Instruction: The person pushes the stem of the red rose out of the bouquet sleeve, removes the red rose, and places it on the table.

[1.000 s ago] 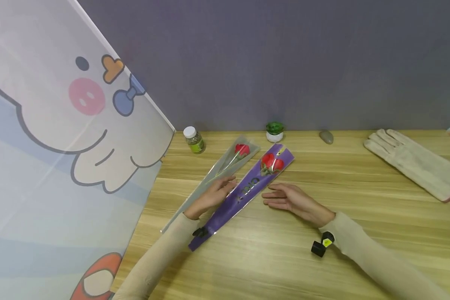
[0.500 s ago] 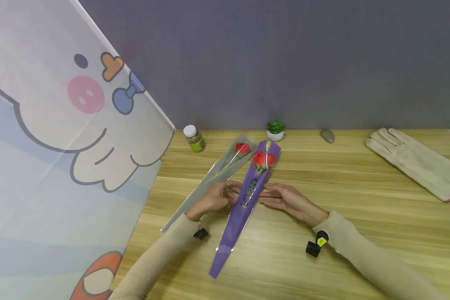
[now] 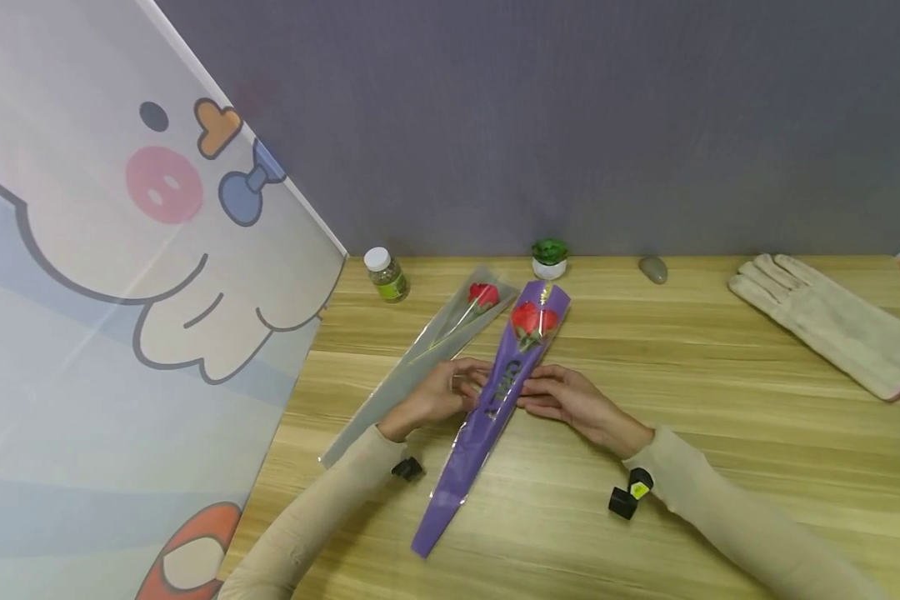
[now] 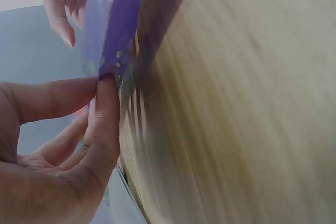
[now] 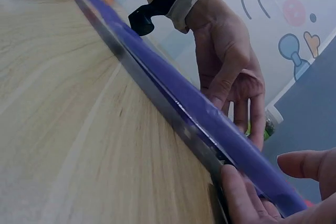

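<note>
A purple-wrapped rose bouquet [image 3: 487, 417] lies at a slant across the wooden table, red blooms at its far end. My left hand [image 3: 444, 396] pinches its left edge between thumb and fingers; the left wrist view shows the fingertips [image 4: 107, 85] meeting at the wrapper. At the opposite edge, my right hand [image 3: 581, 404] has its fingers [image 5: 239, 195] under the wrapper. Its thumb stands apart from the wrapper in the right wrist view. Left of it, partly behind my left hand, lies a single red rose in a clear sleeve [image 3: 453, 321].
Along the back stand a white-lidded jar [image 3: 387, 275] and a small potted plant [image 3: 550, 260]. A grey stone [image 3: 653, 269] and a cloth glove [image 3: 832, 325] lie to the right. A cartoon-printed panel [image 3: 217, 317] borders the left side, and a grey wall [image 3: 570, 125] the back.
My left hand has come onto the purple bouquet's edge, and my right hand has moved left to it. The bouquet has turned more upright in the head view, its narrow end nearer me.
</note>
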Demonstrator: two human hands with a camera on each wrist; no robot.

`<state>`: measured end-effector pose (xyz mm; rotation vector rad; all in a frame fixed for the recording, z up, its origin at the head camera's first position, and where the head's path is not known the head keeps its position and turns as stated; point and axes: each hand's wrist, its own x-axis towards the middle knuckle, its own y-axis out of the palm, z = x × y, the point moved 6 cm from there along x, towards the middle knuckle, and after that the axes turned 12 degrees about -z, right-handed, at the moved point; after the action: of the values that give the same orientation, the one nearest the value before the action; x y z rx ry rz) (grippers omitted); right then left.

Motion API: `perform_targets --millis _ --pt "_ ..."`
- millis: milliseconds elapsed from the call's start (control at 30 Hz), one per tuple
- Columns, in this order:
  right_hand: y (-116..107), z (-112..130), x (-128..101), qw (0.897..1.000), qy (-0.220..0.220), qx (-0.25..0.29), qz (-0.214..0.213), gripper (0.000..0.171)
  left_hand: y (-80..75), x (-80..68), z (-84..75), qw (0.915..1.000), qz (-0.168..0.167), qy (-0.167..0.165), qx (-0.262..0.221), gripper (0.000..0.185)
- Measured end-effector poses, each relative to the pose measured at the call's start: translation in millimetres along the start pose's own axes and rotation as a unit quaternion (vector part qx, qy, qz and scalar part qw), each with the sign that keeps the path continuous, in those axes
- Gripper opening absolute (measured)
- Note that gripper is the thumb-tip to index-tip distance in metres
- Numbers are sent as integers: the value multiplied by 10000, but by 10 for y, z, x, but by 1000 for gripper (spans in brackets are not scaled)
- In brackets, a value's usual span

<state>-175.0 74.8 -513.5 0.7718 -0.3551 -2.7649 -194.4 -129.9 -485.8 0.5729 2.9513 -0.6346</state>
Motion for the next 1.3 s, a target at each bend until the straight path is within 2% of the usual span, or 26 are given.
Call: perform_targets --millis 267,433,633,867,1133,1300 --pt "7 11 -5 9988 -423 -120 -237 45 15 -16 -49 9990 -88 -31 -439 62" --pt "-28 53 -1 9956 -725 -115 -578 52 41 -18 -102 9975 -135 64 -690 62" --pt "-79 94 -26 9925 -852 91 -868 51 118 -8 -153 9943 -65 -10 -1062 68" --pt "-113 109 -42 9916 -879 88 -948 43 201 28 -144 9958 -188 -50 -898 79" --pt "-101 110 -33 9915 -855 245 -953 42 231 46 -174 9942 -157 116 -1054 79" --pt "-80 135 -37 9906 -936 213 -977 39 262 56 -194 9946 -191 268 -989 78"
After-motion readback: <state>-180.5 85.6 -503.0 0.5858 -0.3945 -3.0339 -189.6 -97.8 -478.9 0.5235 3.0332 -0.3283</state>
